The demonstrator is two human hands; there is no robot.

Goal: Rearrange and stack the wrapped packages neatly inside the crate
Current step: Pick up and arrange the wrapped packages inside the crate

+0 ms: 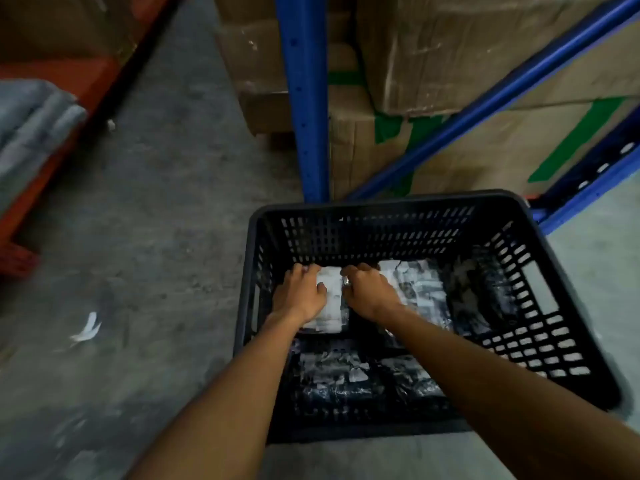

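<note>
A black slotted plastic crate (540,306) stands on the concrete floor with several plastic-wrapped packages lying flat inside. Both my hands reach down into its far left part. My left hand (301,292) and my right hand (367,292) grip the two sides of one pale wrapped package (332,306) by the far wall. Another wrapped package (419,289) lies just right of it, partly under my right wrist. A dark package (485,296) leans along the right wall. Two more dark packages (329,379) fill the near part, partly hidden by my forearms.
A blue steel rack post (304,98) and a diagonal brace (485,102) stand right behind the crate, with cardboard boxes (450,53) on the rack. An orange rack frame (52,161) with grey bundles sits at the left. A white scrap (86,329) lies on the floor.
</note>
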